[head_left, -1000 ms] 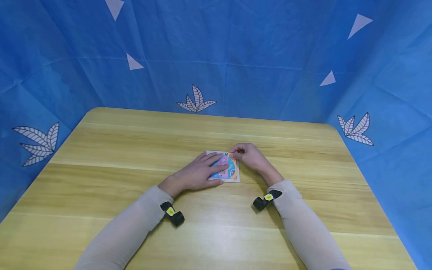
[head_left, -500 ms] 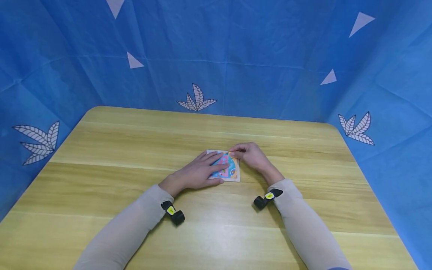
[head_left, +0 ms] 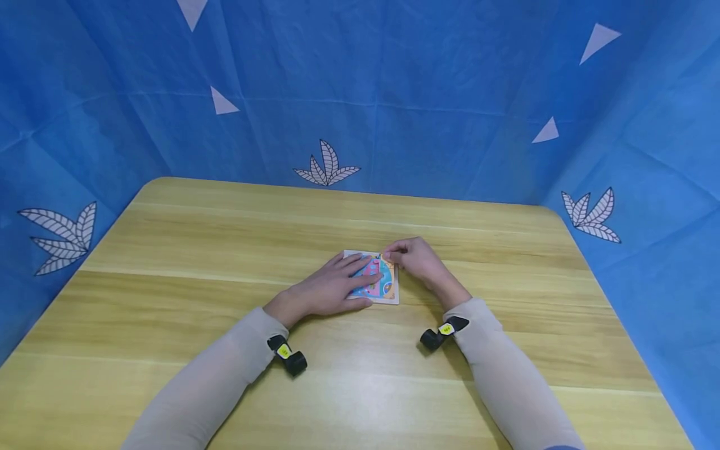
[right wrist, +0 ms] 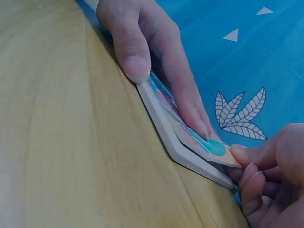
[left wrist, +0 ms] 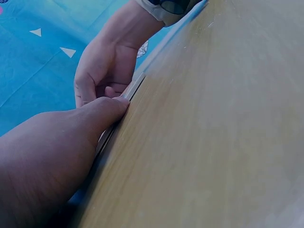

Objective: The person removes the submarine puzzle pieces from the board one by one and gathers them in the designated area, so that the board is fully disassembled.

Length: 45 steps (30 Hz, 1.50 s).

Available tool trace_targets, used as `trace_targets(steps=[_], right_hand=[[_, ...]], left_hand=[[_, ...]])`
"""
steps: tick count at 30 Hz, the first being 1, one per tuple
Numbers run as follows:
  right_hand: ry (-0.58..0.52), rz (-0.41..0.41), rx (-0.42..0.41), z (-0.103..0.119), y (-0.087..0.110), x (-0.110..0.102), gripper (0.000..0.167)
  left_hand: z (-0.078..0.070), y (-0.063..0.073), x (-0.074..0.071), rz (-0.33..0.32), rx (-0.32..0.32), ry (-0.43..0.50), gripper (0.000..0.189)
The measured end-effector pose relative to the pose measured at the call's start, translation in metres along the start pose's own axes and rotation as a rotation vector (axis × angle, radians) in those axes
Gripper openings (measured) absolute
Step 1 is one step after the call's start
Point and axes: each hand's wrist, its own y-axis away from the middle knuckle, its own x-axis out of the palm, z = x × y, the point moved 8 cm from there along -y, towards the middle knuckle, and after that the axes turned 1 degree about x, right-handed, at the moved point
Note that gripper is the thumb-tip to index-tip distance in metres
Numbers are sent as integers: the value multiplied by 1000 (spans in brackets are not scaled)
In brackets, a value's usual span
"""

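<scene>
A small square jigsaw puzzle board (head_left: 393,296) with a pink, blue and orange picture lies flat on the table. My left hand (head_left: 332,289) rests on its left part, fingers straight and spread, covering much of the picture; the thumb lies along the near edge. My right hand (head_left: 419,259) is at the far right corner. In the right wrist view, its thumb and index finger pinch the orange corner of a thin puzzle piece (right wrist: 214,148). That corner stands slightly raised above the pale base (right wrist: 164,130), with a gap beneath. The piece's full outline is hidden.
The wood-grain table (head_left: 360,387) extends around the board on all sides. A blue cloth (head_left: 394,75) with white triangles and leaf prints hangs behind the table and at both sides. Each wrist carries a small black camera (head_left: 294,362).
Both hands keep almost the same places. The right hand's pinch at the corner shifts very slightly, and the orange corner looks a little different under its fingers.
</scene>
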Motion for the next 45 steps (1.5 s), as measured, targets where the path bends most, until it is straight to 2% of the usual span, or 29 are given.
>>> trace_targets(steps=[4, 9, 14, 24, 28, 33, 36, 45], right_hand=[[-15, 2, 11, -1, 0, 2, 18], [22, -18, -25, 2, -2, 3, 17], [19, -19, -34, 3, -2, 4, 17], [-67, -21, -34, 0, -1, 0, 20], [-95, -13, -57, 1, -1, 1, 20], [-96, -3, -73, 1, -2, 3, 19], [-113, -1, -77, -1, -3, 3, 18], [-167, 22, -126, -1, 0, 0, 18]], left_hand=[[0, 0, 1, -2, -6, -17, 60], [-3, -2, 2, -11, -35, -50, 60], [-7, -4, 4, 10, -72, -64, 57], [-11, -7, 3, 36, -101, -63, 57], [-12, -9, 3, 17, -106, -68, 56], [-15, -6, 4, 7, -81, -85, 51], [-16, -5, 5, 21, -72, -79, 49], [-16, -7, 7, 68, -109, -43, 49]])
